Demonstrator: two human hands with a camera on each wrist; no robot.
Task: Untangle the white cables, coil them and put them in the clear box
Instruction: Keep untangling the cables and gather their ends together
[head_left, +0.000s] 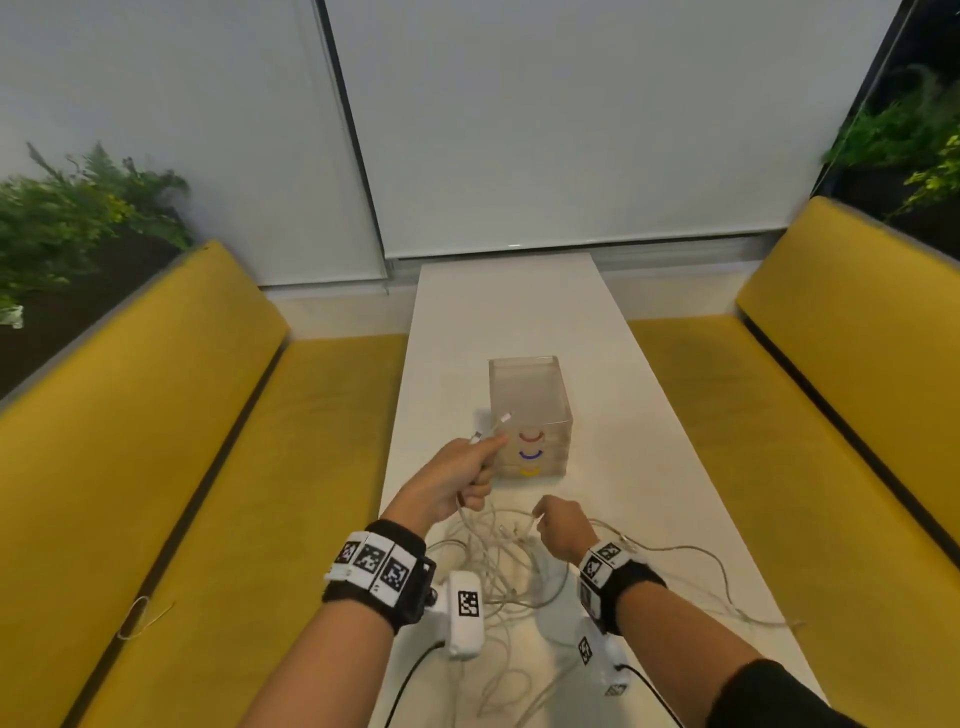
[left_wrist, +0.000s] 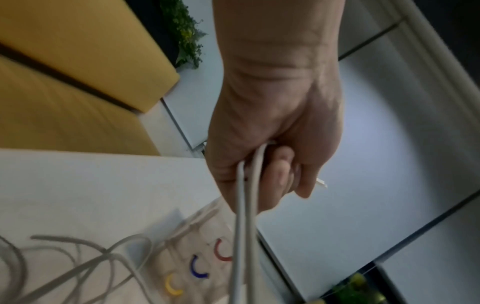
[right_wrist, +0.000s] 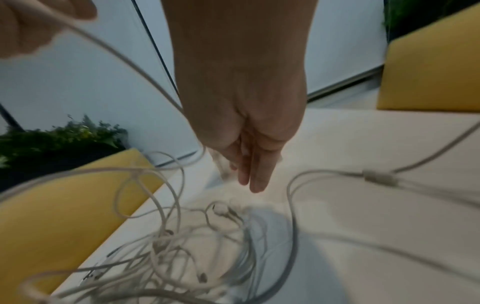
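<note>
White table (head_left: 519, 312): left hand (head_left: 457, 480) grips white cables (left_wrist: 244, 205).

No readable words, brands or numbers anywhere I look. Only signs: black-and-white square code tags on my wristbands (head_left: 373, 564) and the white wrist camera housings (head_left: 466, 613); three coloured arcs, red, blue, yellow, on the clear box (head_left: 530, 410) front.

Counter (head_left: 597, 364): smooth, matt white. Cables (head_left: 498, 571): white, smooth plastic sheath. Box (head_left: 530, 395): clear, glossy plastic. Benches (head_left: 182, 415): yellow cloth, matt, finely napped. Wrist straps (head_left: 410, 582): black fabric.
</note>
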